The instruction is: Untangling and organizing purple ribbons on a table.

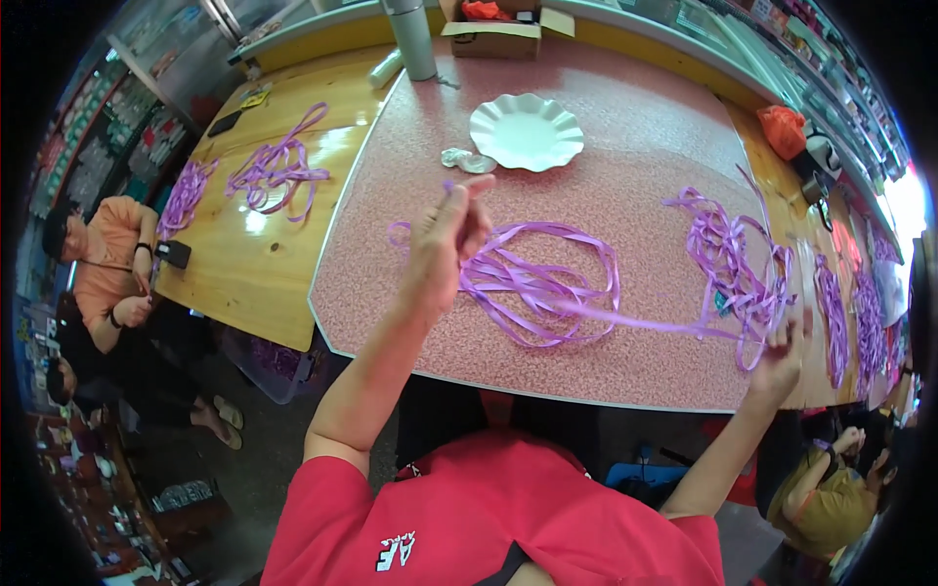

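Over the pink speckled table, my left hand is closed in a pinch on a purple ribbon, a bit of which shows above the thumb. Just right of that hand lies a loose looped coil of purple ribbon. My right hand is at the table's right edge, beside a tangled purple ribbon pile. A blurred ribbon strand stretches from the coil across to my right fingers, which appear closed on it. The fingertips there are partly smeared.
A white scalloped plate and crumpled clear wrap lie farther back. Behind stand a grey cylinder and a cardboard box. More ribbon bundles rest on the left wooden table. People sit left and right.
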Demonstrator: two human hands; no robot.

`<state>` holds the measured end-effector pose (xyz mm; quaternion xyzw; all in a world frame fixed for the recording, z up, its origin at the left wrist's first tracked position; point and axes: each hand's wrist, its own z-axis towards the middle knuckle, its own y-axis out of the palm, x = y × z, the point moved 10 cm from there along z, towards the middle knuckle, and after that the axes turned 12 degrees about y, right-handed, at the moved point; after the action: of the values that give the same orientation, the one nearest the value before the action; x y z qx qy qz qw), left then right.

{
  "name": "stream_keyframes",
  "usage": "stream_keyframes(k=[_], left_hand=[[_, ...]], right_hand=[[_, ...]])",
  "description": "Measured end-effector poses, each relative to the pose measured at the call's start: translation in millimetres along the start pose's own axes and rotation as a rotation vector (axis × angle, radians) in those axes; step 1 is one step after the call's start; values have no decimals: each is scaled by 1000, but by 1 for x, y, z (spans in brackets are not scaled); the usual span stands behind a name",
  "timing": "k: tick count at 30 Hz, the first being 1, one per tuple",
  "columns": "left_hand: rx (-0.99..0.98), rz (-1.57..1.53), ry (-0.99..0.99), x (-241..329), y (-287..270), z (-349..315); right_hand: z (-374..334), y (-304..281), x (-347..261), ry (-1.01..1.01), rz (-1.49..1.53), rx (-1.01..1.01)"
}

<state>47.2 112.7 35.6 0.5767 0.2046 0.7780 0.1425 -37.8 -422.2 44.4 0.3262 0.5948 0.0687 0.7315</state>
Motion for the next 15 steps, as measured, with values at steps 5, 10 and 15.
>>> stream_keyframes(k=[5, 10, 15], left_hand=[[-368, 311, -57, -10, 72, -37], [-605, 569, 34, -16, 99, -54], [-678, 641, 81, -18, 104, -47]], right_hand=[[-29, 155, 67, 79, -592, -243], [-69, 280, 106, -42, -875, -682], [-67, 298, 121, -38, -870, -772]])
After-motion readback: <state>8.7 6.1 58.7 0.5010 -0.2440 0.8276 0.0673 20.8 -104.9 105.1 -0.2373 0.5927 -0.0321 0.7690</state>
